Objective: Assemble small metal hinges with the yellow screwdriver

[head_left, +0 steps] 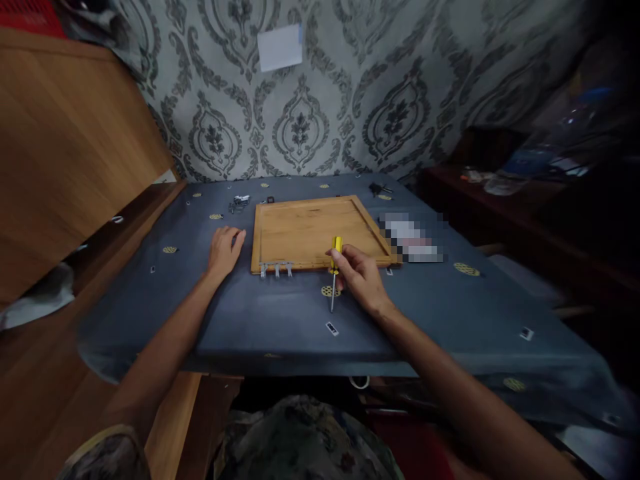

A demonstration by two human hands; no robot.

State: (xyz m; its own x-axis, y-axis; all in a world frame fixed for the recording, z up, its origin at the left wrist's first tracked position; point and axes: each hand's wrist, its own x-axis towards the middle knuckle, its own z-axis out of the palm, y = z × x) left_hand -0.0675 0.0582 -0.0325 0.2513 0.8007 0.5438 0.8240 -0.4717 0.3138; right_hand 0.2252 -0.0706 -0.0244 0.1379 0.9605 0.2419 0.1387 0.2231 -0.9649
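The right hand's grip (361, 275) pinches a yellow-handled screwdriver (333, 270) (shaft pointing down) by the near edge of the wooden panel (310, 230) on the tabletop (275, 323); the left hand (223, 251), loosely spread, lies beside the panel.

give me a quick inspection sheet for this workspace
Surface: blue-grey printed cloth
Job's things: yellow-handled metal screwdriver; rectangular brown wooden panel with raised frame; grey metal hinge-like pieces at its near edge
Clutter: small silvery metal pieces, far left; black object, far right; pixelated item, unidentifiable
Hands: right hand grips screwdriver, shaft down; left hand beside panel's left edge
Cables: nothing seen for certain
Surroundings: grey patterned wall, white rectangular sheet on it
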